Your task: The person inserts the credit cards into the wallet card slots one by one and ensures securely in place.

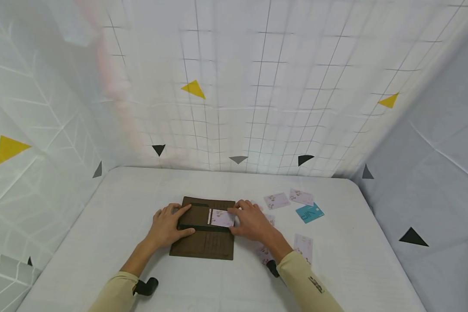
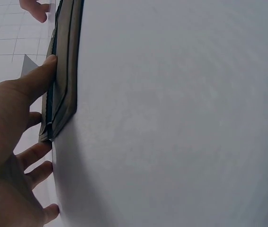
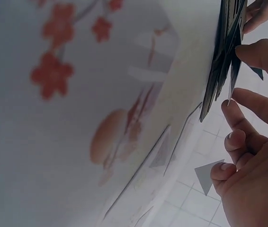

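A brown wallet (image 1: 220,249) lies spread on the white table. One white card with a pink floral print (image 1: 221,218) sits partly in its middle section, against a dark band. The left hand (image 1: 164,229) holds the wallet's left side, thumb on the band and index finger near the upper slot. In the left wrist view that thumb presses the wallet edge (image 2: 67,71). At the right side, the right hand (image 1: 253,223) pinches the floral card's outer end. The right wrist view has the card's thin edge (image 3: 235,78) between thumb and fingers.
Right of the wallet lie several loose floral cards, among them one at the back (image 1: 277,200) and one nearer (image 1: 304,246). A teal card (image 1: 310,212) lies beside them. White sheeting (image 1: 234,125) encloses the table (image 1: 355,268) at back and sides.
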`<state>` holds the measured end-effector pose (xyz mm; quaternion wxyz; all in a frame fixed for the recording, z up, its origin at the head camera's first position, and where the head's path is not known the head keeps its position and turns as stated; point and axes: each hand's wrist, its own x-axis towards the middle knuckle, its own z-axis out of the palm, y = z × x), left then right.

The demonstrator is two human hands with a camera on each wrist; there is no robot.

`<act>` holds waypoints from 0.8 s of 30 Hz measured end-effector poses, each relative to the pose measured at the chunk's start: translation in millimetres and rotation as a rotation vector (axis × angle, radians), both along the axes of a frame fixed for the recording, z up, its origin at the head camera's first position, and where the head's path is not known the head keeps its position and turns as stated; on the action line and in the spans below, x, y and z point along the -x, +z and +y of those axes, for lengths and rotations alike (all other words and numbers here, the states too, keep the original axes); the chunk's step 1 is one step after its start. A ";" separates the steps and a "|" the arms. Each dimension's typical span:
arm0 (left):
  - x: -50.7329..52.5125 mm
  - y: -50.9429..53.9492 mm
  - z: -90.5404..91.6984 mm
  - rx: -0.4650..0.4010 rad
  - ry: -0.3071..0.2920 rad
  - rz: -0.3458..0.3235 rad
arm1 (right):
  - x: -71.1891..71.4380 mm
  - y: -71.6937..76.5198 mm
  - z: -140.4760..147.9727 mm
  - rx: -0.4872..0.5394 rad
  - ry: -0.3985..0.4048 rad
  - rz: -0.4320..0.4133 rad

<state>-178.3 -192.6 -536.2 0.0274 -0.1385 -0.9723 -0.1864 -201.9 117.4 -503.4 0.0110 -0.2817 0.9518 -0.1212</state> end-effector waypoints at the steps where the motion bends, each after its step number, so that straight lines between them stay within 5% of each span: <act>1: 0.0 0.0 0.0 -0.001 -0.001 0.001 | 0.7 -0.5 0.1 0.000 0.000 -0.002; 24: -0.4 2.1 -0.6 -0.009 -0.006 0.008 | 13.0 -7.1 7.8 -0.021 -0.073 -0.003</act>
